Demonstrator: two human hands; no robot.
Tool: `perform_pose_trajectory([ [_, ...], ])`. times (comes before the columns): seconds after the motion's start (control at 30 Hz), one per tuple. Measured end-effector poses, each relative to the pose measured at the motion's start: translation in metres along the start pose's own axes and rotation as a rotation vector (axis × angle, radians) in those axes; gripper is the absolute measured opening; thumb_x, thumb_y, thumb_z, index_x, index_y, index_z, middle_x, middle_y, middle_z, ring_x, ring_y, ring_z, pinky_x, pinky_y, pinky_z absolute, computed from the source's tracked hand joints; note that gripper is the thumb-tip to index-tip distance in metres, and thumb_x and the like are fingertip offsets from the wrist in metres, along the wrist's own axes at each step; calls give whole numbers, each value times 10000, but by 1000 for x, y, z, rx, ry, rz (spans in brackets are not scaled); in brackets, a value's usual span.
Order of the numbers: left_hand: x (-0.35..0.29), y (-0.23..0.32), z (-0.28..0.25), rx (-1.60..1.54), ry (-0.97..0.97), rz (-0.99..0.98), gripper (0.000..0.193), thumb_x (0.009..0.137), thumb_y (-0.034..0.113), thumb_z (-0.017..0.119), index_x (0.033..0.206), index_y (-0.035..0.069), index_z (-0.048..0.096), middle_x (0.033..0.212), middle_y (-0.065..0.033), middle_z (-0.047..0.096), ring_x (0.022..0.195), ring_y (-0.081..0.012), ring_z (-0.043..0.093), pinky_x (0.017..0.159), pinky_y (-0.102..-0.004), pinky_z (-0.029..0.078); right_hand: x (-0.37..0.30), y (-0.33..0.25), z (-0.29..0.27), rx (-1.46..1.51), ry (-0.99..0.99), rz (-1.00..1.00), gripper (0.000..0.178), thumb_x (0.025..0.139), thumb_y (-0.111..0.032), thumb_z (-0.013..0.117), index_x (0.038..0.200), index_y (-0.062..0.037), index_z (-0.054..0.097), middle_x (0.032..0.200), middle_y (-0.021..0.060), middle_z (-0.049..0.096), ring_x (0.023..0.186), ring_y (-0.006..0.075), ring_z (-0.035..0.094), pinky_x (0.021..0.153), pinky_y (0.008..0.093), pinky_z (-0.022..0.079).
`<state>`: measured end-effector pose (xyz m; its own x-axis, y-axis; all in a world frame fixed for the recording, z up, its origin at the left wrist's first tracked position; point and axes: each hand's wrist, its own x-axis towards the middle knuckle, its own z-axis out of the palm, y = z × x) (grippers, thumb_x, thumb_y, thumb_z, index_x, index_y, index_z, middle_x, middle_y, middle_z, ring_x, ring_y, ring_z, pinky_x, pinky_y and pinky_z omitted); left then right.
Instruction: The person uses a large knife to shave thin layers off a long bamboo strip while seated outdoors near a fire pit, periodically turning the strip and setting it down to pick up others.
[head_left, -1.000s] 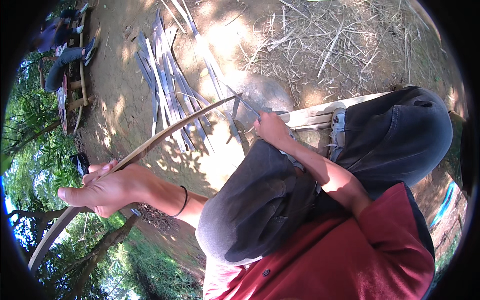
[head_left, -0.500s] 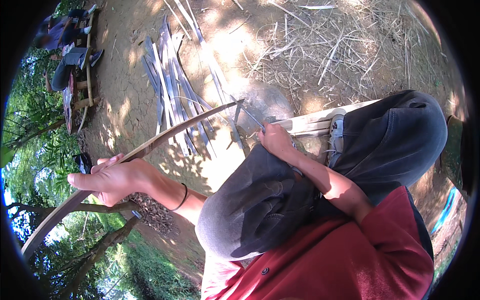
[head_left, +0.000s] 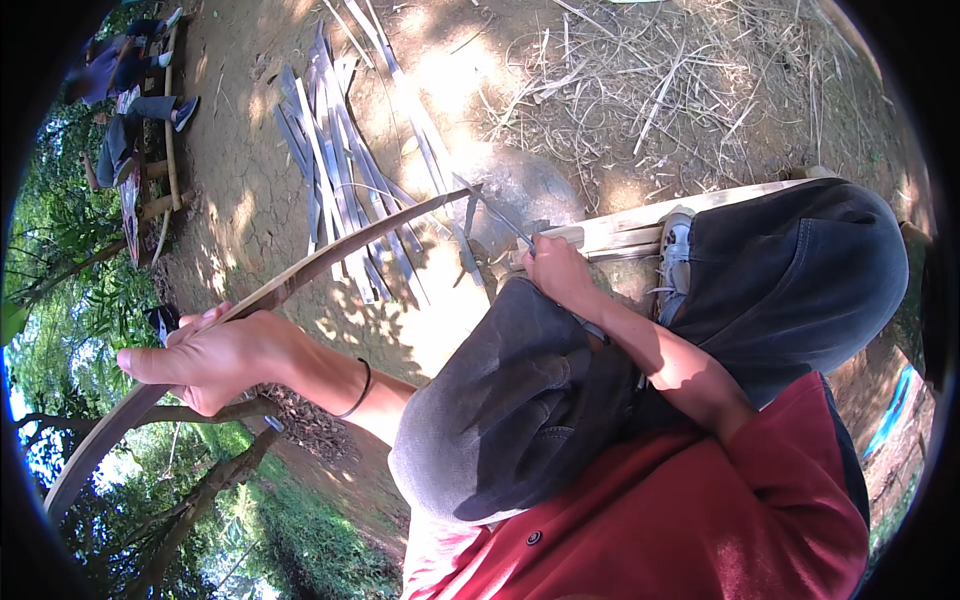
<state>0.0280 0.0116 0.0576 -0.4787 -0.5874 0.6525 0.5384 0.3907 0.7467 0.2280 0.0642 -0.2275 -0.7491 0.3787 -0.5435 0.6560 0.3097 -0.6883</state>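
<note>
My left hand (head_left: 215, 362) is closed around a long, bent bamboo strip (head_left: 330, 255), dark on one face and pale along its edge. From the lower left the strip runs up past the hand to a tip over a flat stone (head_left: 545, 195). Beyond my knee, my right hand (head_left: 558, 268) grips a thin knife (head_left: 507, 220), its handle mostly hidden in the fist. The blade points up and left and meets or crosses the strip near its tip; whether it cuts in, I cannot tell.
A pile of split bamboo strips (head_left: 340, 170) lies ahead on the dirt. Thin shavings (head_left: 650, 90) cover the ground at upper right. Pale bamboo pieces (head_left: 625, 232) lie beside my shoe (head_left: 676, 255). People sit on a bamboo bench (head_left: 172, 130) at far left; branches (head_left: 200, 490) show lower left.
My left hand has shifted slightly left, and the strip's tip has moved slightly up and left. My right hand, still on the knife, is slightly right; the view has shifted a little too.
</note>
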Motion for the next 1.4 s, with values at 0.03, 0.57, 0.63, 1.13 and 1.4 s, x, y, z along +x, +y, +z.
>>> perform_pose_trajectory([
  [0.03, 2, -2, -2, 8, 5, 0, 510, 888, 414, 612, 562, 96, 383, 507, -31, 396, 404, -141, 413, 389, -277, 373, -1, 3, 1, -7, -18, 14, 302, 875, -251, 576, 991, 24, 620, 936, 281, 635, 894, 427, 630, 812, 506, 493],
  [0.57, 0, 1, 0, 19, 44, -44, 500, 882, 398, 623, 557, 100, 388, 481, -23, 379, 405, -143, 418, 398, -267, 376, 1, 4, 0, -59, -78, 91, 299, 883, -240, 551, 1030, 15, 605, 969, 258, 642, 968, 420, 625, 834, 512, 492],
  [0.63, -3, -8, -1, 6, 14, -29, 497, 882, 401, 622, 565, 96, 392, 493, -27, 388, 415, -141, 420, 401, -268, 374, -4, 11, 2, -77, -95, 119, 299, 885, -241, 546, 1029, 14, 605, 978, 257, 639, 975, 419, 623, 838, 510, 491],
  [1.13, 3, -4, 2, 16, 6, -17, 497, 870, 411, 629, 562, 100, 393, 507, -31, 397, 418, -142, 410, 400, -275, 359, 2, 14, 9, -93, -105, 140, 295, 901, -256, 523, 1014, 5, 604, 989, 247, 630, 962, 415, 629, 858, 503, 495],
  [1.4, 5, -3, 4, 16, 8, -4, 491, 873, 394, 622, 556, 106, 382, 506, -33, 404, 409, -140, 417, 396, -278, 369, 0, 3, -1, -104, -91, 98, 288, 892, -239, 538, 1015, 8, 619, 1010, 240, 638, 968, 412, 633, 820, 496, 514],
])
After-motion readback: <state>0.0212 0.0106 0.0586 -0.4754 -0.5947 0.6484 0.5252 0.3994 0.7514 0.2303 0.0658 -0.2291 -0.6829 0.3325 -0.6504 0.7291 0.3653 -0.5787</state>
